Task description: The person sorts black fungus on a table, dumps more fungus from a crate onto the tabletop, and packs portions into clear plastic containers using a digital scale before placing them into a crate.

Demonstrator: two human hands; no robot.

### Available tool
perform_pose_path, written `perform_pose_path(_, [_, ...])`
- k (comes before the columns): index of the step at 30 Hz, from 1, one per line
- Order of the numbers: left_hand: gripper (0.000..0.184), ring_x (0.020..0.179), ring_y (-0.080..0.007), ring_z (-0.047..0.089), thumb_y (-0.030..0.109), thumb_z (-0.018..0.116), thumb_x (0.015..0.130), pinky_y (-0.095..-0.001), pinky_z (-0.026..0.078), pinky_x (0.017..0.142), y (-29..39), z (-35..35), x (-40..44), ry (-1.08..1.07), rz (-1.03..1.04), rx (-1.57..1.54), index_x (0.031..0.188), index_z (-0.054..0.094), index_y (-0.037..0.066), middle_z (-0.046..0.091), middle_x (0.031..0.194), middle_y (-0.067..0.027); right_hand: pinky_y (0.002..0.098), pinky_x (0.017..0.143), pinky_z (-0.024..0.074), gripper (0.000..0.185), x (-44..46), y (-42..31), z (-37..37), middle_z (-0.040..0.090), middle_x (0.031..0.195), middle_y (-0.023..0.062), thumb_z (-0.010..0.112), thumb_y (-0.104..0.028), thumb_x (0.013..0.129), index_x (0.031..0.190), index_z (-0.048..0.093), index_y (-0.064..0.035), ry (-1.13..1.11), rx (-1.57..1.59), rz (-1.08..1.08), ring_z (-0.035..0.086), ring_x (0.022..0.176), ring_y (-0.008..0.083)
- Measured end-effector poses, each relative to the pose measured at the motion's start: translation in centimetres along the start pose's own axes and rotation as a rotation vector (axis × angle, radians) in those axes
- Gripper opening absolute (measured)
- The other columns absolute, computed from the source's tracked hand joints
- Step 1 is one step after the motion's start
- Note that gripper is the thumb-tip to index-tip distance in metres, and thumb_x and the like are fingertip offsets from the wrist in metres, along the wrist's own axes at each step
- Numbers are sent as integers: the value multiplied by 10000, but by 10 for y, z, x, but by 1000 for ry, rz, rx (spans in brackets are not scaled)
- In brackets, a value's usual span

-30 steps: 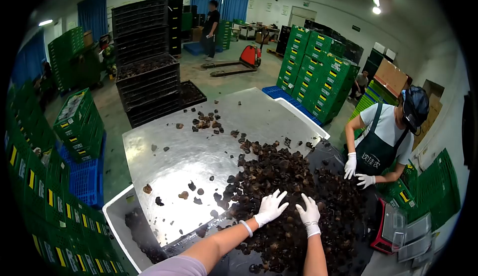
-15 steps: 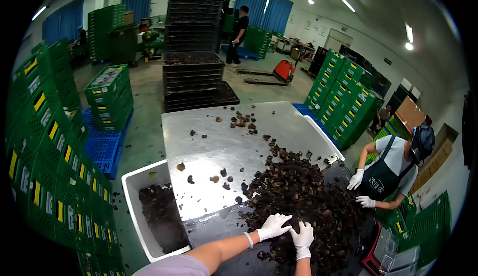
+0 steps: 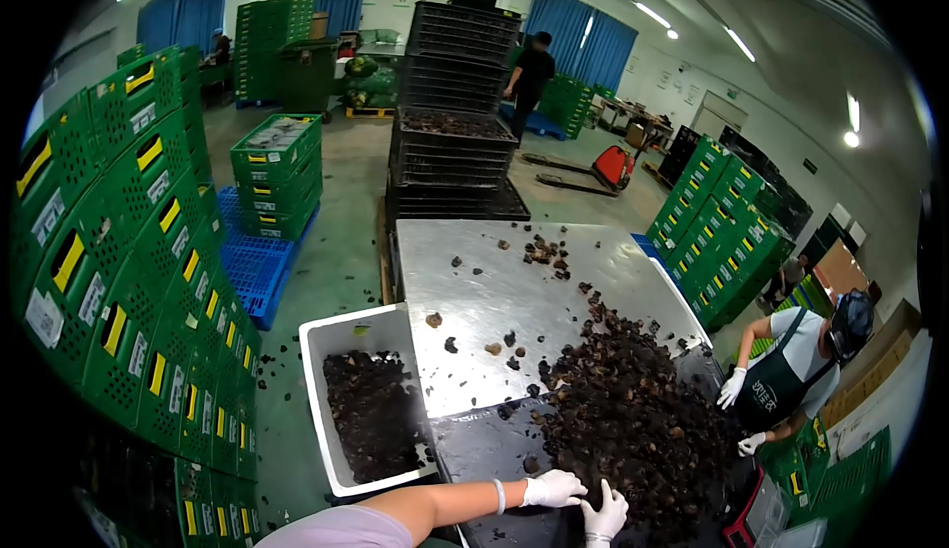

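Note:
A large heap of dark brown, curled pieces that look like wood ear mushrooms [image 3: 643,400] covers the right side of the table. At its near edge, my left hand [image 3: 556,489], in a white glove, reaches in from the left with its fingers out over the pieces. Close beside it is my right hand [image 3: 605,513], also white-gloved, thumb and fingers apart. No piece shows clearly in either hand, and the fingertips are small and partly lost against the dark heap. A few loose pieces [image 3: 493,348] lie scattered on the metal tabletop [image 3: 474,291].
A white bin [image 3: 316,390] holding dark pieces stands left of the table. Stacked green crates [image 3: 138,281] line the left; black trays [image 3: 450,168] stand behind. Across the heap, a co-worker in an apron [image 3: 776,390] has gloved hands at its edge. A red pallet jack [image 3: 611,169] is farther back.
The view has swung left, so the table sits farther right. Both my hands stay by the heap's near edge. The co-worker's lower hand has drawn back slightly, and the person behind has turned.

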State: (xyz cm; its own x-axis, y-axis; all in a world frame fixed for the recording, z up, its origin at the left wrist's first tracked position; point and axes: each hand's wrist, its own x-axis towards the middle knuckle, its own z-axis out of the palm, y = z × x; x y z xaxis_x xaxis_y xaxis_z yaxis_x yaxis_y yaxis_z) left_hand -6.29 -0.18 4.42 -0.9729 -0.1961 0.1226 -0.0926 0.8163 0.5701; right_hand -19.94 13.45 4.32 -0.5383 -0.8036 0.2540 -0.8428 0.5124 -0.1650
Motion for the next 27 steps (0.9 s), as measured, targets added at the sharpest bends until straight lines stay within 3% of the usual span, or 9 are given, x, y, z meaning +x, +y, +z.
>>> perform_pose_path(3, [321,910,-334,624,341,544,897,-434,505,778,7,-23,-43,140,29,-126,1039,649,73,659,949,-145,423,842,467,297,-27,-19,-42,648,973,116,742,-292,736,970,690,-116,60,79,-65,588,929,284])
perform_pose_path(7, [348,979,-302,612,365,523,923,-398,491,844,-25,-62,-156,219,20,-268,1075,645,76,660,1007,-126,383,707,492,209,-40,-64,-31,668,821,115,646,-246,857,794,684,-50,229,350,-6,611,764,290])
perform_pose_path(10, [340,1009,-292,607,355,507,934,-389,484,869,-65,-96,-283,285,-246,-349,1064,660,80,663,1039,-111,389,780,494,219,-36,-154,-15,675,910,121,572,-238,907,902,683,-50,217,199,-267,618,836,305])
perform_pose_path(12, [324,1012,-293,607,329,494,938,-394,483,870,-105,-106,-375,384,-467,-455,1049,669,80,667,1025,-115,386,808,482,240,-42,-239,-7,644,922,130,704,-185,779,981,685,-57,15,503,-178,597,889,297])
perform_pose_path(14, [319,985,-301,617,317,484,935,-395,488,858,-140,-125,-471,591,-662,-437,1036,671,79,671,1018,-125,375,754,490,120,-51,-340,0,663,843,127,602,-109,862,850,672,-11,79,539,-376,625,800,298])
perform_pose_path(16, [286,962,-299,629,288,513,923,-378,499,838,-177,-132,-548,458,-1010,-149,1022,671,71,672,1021,-128,356,792,499,101,-56,-424,11,674,906,116,654,-96,821,903,687,-49,-109,554,-465,639,870,274])
perform_pose_path(18, [225,945,-291,640,224,562,904,-355,508,825,-165,-154,-609,1056,-1128,-199,1015,667,60,673,1020,-131,356,798,507,130,-52,-506,27,678,915,95,682,-135,803,918,690,-76,-256,532,-728,642,875,263])
perform_pose_path(20, [191,947,-281,643,159,598,883,-347,508,826,-170,-155,-662,1215,-1203,-288,1027,660,50,674,1012,-134,352,795,506,194,-46,-576,41,676,933,78,685,-185,801,968,679,-86,-377,589,-922,635,881,255])
perform_pose_path(27, [182,816,-266,674,121,605,880,-316,526,733,-192,-149,-744,1223,-1290,-375,1030,659,34,685,953,-149,383,768,507,235,-36,-600,177,665,937,66,595,-342,865,975,681,-152,-637,404,-966,630,891,271])
